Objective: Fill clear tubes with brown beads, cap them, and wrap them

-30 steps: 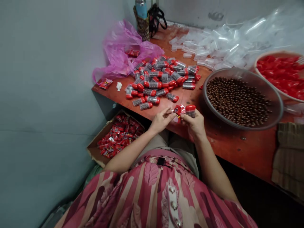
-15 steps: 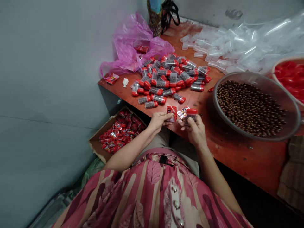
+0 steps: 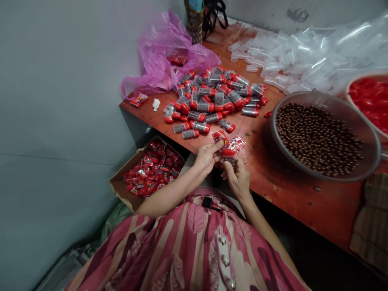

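Between thumb and fingers, my left hand (image 3: 207, 158) pinches a small red printed wrapper (image 3: 220, 138) near the table's front edge. Close beside it, my right hand (image 3: 238, 180) grips a clear tube with a red cap (image 3: 228, 154), its cap end up and dark balls inside. The tube's cap is just below the wrapper; whether they touch I cannot tell. Another red and silver wrapper (image 3: 237, 144) lies on the table behind my right hand. Just beyond my hands spreads a pile of filled, red-capped tubes (image 3: 205, 107).
A cardboard box (image 3: 117, 182) of red packets stands low at left. On the red table (image 3: 315, 210) are a bowl (image 3: 374, 155) of brown balls, a tub (image 3: 348, 87) of red caps, loose clear tubes (image 3: 274, 68) and a pink plastic bag (image 3: 160, 44).
My right hand has moved left and down with the tube, close under the wrapper in my left hand. The wrapper is now tilted. The camera view has shifted slightly.
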Demonstrator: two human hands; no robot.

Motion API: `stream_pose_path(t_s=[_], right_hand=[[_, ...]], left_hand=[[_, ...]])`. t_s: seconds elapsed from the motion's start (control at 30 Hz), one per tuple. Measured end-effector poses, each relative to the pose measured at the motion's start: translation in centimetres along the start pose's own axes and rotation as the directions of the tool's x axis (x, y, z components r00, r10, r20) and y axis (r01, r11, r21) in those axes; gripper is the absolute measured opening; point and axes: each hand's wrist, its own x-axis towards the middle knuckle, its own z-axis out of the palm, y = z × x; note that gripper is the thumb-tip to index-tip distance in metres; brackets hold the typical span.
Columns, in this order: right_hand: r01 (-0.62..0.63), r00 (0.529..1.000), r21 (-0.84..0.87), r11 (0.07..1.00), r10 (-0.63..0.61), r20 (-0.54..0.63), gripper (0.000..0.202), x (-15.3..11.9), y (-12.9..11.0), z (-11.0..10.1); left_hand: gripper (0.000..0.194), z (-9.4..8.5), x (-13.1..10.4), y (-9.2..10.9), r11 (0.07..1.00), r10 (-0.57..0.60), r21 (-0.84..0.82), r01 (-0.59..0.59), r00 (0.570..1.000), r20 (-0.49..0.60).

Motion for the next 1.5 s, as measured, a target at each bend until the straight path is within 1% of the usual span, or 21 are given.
stream_pose_path(t_s=[0.1,0.2,0.27,0.33,0.5,0.57,0.63,0.73,0.8,0.9,1.03,1.13,1.3,1.4,1.5], right_hand=[[-0.001,1.0,0.029,1.0,0.002,-0.01,0.036,0.1,-0.1,0.0],[0.015,0.999,0.075,0.997,-0.018,0.033,0.035,0.1,-0.1,0.0],[0.022,0.998,0.107,0.994,-0.028,0.054,0.035,0.0,0.1,0.0],[0.033,0.998,0.109,0.994,-0.038,0.045,0.034,0.0,0.3,0.0],[0.117,0.993,-0.072,0.991,-0.118,-0.021,0.031,0.0,0.3,0.3],[0.103,0.991,-0.069,0.992,-0.109,-0.077,0.03,0.1,0.2,0.4],[0.067,0.989,-0.028,0.997,-0.07,-0.133,0.028,0.4,0.0,0.5],[0.043,0.984,-0.024,0.999,-0.047,-0.172,0.027,0.6,0.0,0.2],[0.055,0.985,-0.054,0.997,-0.063,-0.163,0.027,0.6,0.0,0.0],[0.065,0.991,-0.063,0.996,-0.072,-0.114,0.028,0.2,0.1,-0.2],[0.026,0.999,0.032,0.999,-0.025,-0.04,0.027,-0.4,0.1,-0.4],[0.028,1.0,0.08,0.996,-0.027,-0.014,0.025,-0.4,0.0,-0.9],[0.036,0.999,0.072,0.997,-0.038,0.03,0.026,0.4,-0.4,-2.4],[0.022,1.0,0.127,0.992,-0.019,-0.018,0.025,0.9,-0.9,-2.7],[0.029,0.998,0.171,0.985,-0.018,-0.064,0.023,1.0,-1.1,-2.6]], left_hand=[[0.03,0.2,-0.3,0.0,0.999,0.004,0.037,-0.004,1.0,-0.002],[0.034,0.4,-0.4,-0.1,0.998,0.019,0.068,-0.02,1.0,0.011],[0.035,0.5,-0.4,-0.1,0.998,0.027,0.052,-0.028,0.999,0.018],[0.034,0.6,-0.4,-0.2,0.999,0.03,0.022,-0.03,0.999,0.018],[0.03,1.0,-0.7,-0.4,0.997,0.053,-0.058,-0.051,0.998,0.035],[0.027,1.2,-0.9,-0.7,0.994,0.064,-0.094,-0.062,0.998,0.012],[0.025,1.4,-1.0,-1.0,0.99,0.062,-0.129,-0.062,0.998,-0.008],[0.023,1.5,-0.9,-1.5,0.987,0.044,-0.154,-0.042,0.999,0.009],[0.023,1.5,-0.8,-1.6,0.987,0.041,-0.155,-0.038,0.999,0.017],[0.024,1.5,-0.6,-1.6,0.983,0.038,-0.182,-0.037,0.999,0.002],[0.028,1.6,-0.6,-1.4,0.977,0.028,-0.21,-0.03,1.0,-0.01],[0.031,1.5,-0.7,-1.1,0.985,0.029,-0.171,-0.026,0.999,0.016],[0.029,1.3,-0.5,-0.8,0.999,0.041,-0.029,-0.04,0.997,0.065],[0.028,1.3,-0.4,-0.7,0.997,0.075,0.018,-0.077,0.993,0.09],[0.027,1.4,-0.2,-0.5,0.996,0.086,0.025,-0.089,0.992,0.097]])
